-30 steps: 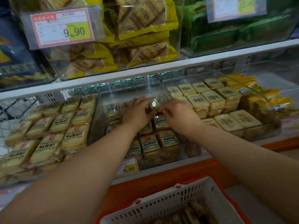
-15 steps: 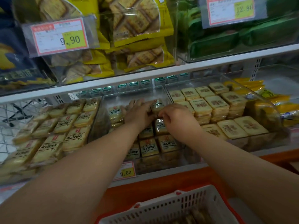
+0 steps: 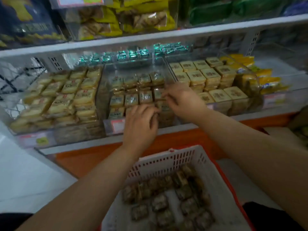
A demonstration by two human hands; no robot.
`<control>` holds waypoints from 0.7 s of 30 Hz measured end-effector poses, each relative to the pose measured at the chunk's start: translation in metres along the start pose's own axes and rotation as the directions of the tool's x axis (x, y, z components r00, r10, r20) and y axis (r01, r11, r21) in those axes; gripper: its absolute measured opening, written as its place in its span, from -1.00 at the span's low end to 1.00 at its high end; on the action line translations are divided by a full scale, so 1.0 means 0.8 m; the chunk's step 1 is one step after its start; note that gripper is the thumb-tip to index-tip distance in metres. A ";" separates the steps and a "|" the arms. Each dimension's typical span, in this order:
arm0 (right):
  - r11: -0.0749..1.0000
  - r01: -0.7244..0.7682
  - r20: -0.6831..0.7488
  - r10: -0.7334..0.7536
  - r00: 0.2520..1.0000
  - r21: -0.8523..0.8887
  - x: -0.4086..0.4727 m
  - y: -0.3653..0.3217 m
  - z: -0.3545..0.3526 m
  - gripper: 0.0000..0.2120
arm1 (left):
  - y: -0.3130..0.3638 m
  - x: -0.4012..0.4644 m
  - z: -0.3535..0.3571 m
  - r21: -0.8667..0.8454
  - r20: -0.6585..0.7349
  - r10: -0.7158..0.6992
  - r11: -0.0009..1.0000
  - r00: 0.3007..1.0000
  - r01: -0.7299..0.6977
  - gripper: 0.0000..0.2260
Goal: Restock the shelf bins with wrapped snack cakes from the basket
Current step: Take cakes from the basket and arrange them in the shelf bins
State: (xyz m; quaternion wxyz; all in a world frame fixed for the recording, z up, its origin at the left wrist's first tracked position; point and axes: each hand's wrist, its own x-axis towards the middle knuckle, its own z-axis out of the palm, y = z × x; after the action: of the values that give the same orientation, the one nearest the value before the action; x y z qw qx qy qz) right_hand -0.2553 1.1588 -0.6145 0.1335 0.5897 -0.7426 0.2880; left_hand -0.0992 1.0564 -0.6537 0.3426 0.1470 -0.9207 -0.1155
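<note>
The clear middle bin on the shelf holds rows of wrapped snack cakes. My left hand hovers over the bin's front row, fingers loosely curled, with nothing seen in it. My right hand is at the bin's right side. Its fingertips are by a cake in the right column, and blur hides whether they touch it. Below, the white basket with a red rim holds several dark wrapped cakes.
A left bin holds pale wrapped cakes and a right bin holds stacked square cakes. Green-wrapped sweets sit behind. Yellow bags fill the upper shelf. An orange ledge runs under the shelf edge.
Both hands have drawn back from the rear of the middle bin to its front. The view has tipped down, so more of the basket shows.
</note>
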 end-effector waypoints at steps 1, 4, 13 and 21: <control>1.000 0.002 0.013 -0.002 1.000 0.004 -0.015 -0.008 -0.005 -0.80 | 0.004 -0.022 0.005 -0.006 0.011 0.031 0.999 0.999 -0.031 -0.81; 0.997 -0.061 -0.002 0.061 0.998 0.055 -0.069 -0.027 -0.006 -0.79 | 0.014 -0.090 0.025 -0.043 0.123 0.104 0.994 0.987 -0.099 -0.83; 0.765 -0.644 0.597 0.511 0.619 0.012 -0.244 -0.029 0.097 -0.89 | 0.003 -0.235 0.088 -0.045 0.705 -0.322 0.869 0.632 0.493 -0.83; 0.780 -0.572 0.948 0.319 0.015 -0.253 -0.326 -0.038 0.211 -0.91 | -0.019 -0.283 0.115 0.180 0.927 -0.292 0.897 0.236 0.403 -0.73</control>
State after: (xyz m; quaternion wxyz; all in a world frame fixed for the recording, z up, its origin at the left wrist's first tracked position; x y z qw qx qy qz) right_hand -0.1320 1.2639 -0.8814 -0.5217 0.3754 -0.7645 -0.0493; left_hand 0.0062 1.1319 -0.8611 -0.2811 0.2359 -0.8819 -0.2958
